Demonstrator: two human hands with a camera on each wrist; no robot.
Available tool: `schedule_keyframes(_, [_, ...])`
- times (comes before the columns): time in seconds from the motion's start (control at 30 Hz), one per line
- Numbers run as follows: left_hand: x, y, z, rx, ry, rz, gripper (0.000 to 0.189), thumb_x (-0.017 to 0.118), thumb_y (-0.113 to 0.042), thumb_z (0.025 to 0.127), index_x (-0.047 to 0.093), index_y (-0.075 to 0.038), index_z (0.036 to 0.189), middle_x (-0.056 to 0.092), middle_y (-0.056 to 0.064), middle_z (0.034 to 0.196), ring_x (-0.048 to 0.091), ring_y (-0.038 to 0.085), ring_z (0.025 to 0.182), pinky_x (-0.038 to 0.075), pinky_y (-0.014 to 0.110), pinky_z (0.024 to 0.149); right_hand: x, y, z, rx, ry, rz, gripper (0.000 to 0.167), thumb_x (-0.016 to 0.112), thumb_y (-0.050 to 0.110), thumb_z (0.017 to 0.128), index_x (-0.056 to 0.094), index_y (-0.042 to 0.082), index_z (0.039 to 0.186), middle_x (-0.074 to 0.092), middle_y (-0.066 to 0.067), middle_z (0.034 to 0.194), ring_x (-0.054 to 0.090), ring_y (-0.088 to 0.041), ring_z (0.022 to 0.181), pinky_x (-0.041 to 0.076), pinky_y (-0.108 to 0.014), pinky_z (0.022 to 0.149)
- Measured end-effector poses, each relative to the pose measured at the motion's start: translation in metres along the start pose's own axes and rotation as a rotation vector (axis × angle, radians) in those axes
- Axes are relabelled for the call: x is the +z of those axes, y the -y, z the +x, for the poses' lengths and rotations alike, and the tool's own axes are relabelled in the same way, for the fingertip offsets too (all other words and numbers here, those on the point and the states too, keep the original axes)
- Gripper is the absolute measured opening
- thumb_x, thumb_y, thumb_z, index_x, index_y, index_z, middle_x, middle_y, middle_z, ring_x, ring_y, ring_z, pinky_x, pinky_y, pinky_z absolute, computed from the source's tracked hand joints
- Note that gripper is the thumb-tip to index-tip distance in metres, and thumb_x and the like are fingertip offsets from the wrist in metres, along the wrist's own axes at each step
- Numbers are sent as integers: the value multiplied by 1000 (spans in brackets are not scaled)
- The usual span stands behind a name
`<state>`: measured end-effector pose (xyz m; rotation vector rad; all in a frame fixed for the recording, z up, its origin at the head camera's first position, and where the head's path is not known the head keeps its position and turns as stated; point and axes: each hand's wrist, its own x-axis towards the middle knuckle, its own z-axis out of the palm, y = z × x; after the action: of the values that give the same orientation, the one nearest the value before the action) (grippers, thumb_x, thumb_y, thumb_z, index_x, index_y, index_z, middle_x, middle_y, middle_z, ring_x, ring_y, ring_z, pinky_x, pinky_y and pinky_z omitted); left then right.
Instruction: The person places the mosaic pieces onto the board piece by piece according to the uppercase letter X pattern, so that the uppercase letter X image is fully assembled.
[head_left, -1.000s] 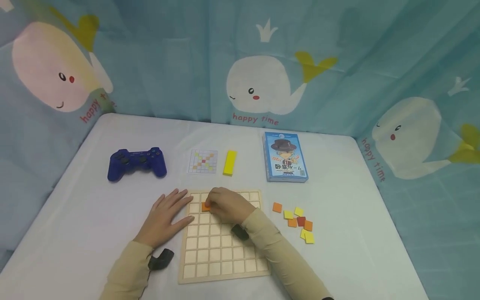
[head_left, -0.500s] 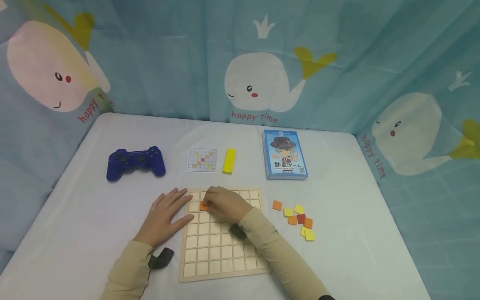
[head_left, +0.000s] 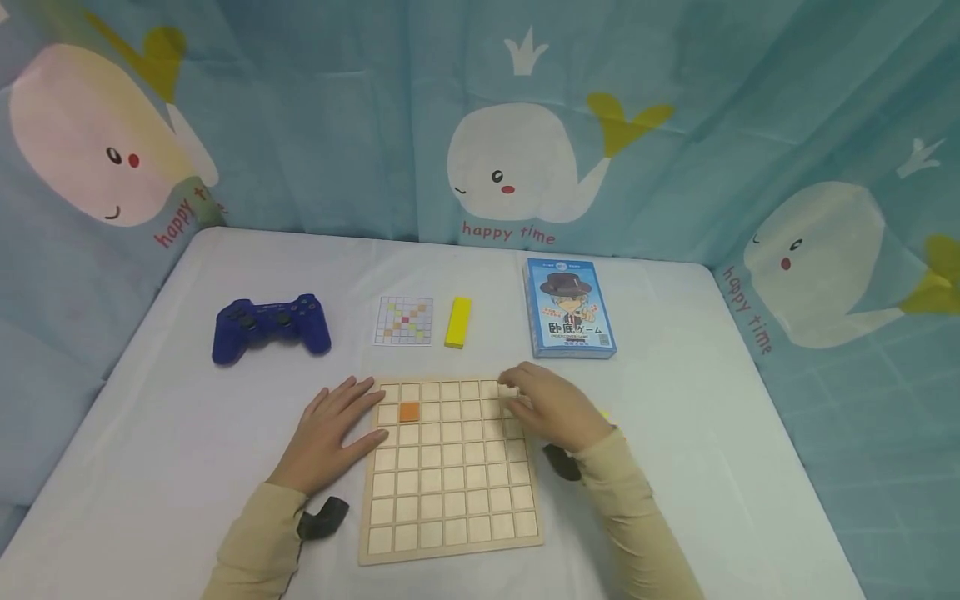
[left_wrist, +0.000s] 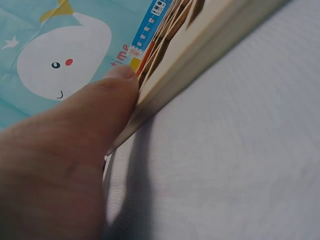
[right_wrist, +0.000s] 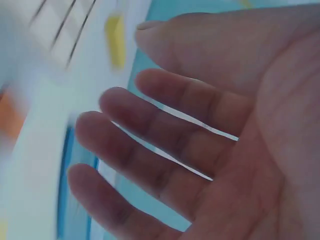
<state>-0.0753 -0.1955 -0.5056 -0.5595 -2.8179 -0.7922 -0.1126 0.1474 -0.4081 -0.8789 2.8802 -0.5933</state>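
Observation:
A wooden grid board (head_left: 450,505) lies on the white table, with one orange square tile (head_left: 409,412) in its second row, second column. My left hand (head_left: 327,442) rests at the board's left edge, fingers spread and fingertips on the rim. In the left wrist view its thumb (left_wrist: 112,97) touches the board's side. Over the board's upper right corner is my right hand (head_left: 557,404), holding nothing. Its fingers (right_wrist: 150,120) are loosely extended in the right wrist view. The loose tiles right of the board are mostly hidden under this hand and sleeve; a bit of yellow tile (head_left: 604,414) shows.
Behind the board lie a small printed pattern card (head_left: 404,321) and a yellow block (head_left: 458,322). A blue game controller (head_left: 272,327) sits at the left back. The blue card game box (head_left: 570,308) lies at the right back, beyond my right hand.
My right hand has let go of the orange tile, leaving it in its square, and has moved right across the board. The left hand has stayed in place.

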Motion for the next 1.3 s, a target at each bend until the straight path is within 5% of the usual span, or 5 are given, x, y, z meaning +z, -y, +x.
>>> schedule_keyframes(0.23, [-2,0,0,2,9,1,59,67,-46,86,53,-20,136,45,5,146,33,34,139,18,56,115,-14,-46,-104,389,-88,70,31,67,15,89,61,4,118,66,-6,106,63,-18,91,55,-37,75])
schedule_keyframes(0.43, [-4,2,1,-9,3,-7,60,67,-45,86,52,-19,138,45,7,147,32,34,139,17,56,115,-2,-61,-140,604,-53,82,33,66,18,89,59,5,119,64,-7,109,60,-20,93,53,-35,73])
schedule_keyframes(0.67, [-5,4,2,-12,-13,-13,59,68,-43,85,53,-18,137,46,8,145,33,34,138,19,56,114,13,-61,-141,608,-76,79,41,75,22,83,60,7,118,60,-8,114,58,-23,99,54,-44,83])
schedule_keyframes(0.97, [-2,4,3,-11,8,-11,59,68,-45,86,52,-20,137,45,6,146,32,33,139,17,56,115,19,-61,-144,687,-64,107,43,76,20,83,58,4,118,60,-6,100,56,-19,89,55,-40,80])
schedule_keyframes(1.3, [0,2,2,-13,20,-13,60,67,-45,86,52,-19,137,45,7,146,32,34,139,17,56,115,10,-53,-140,499,-217,25,46,78,6,77,56,2,117,65,-7,98,63,-20,90,56,-37,70])
